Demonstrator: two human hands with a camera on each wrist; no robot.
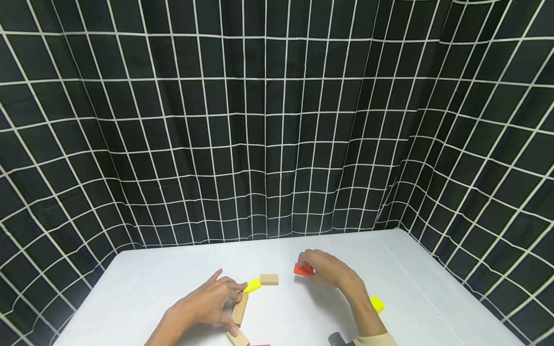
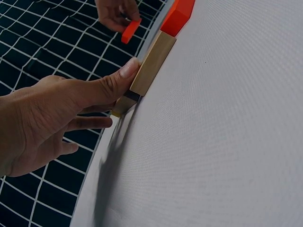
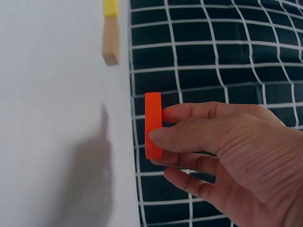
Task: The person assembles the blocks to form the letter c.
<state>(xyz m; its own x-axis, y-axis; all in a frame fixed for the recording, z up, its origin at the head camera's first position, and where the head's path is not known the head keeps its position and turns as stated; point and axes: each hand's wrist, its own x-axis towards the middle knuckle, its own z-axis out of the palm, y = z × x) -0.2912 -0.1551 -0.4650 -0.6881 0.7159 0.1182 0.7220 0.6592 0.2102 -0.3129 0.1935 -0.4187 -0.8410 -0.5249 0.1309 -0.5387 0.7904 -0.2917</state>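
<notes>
in the lower middle of the head view, right of centre, the right hand (image 1: 326, 269) pinches a red block (image 1: 298, 270) between thumb and fingers; the right wrist view shows it upright at mid-frame, raised off the white table (image 1: 182, 259), a soft shadow lying to its lower left. the left hand (image 1: 205, 302), at the bottom left of centre, is spread along a curved row: its thumb rests on a near wooden block (image 1: 238, 338) at the bottom edge, its fingertips reach a middle wooden block (image 1: 240, 310) and a yellow block (image 1: 253, 285) above it. the row's upper end is a far wooden block (image 1: 269, 279) touching the yellow one. a second red block (image 2: 177, 16) sits at the top of the left wrist view, against the thumbed block. at lower right, a second yellow block (image 1: 377, 303) lies beside the right forearm. a black gridded cloth (image 1: 255, 129) fills the upper frame.
</notes>
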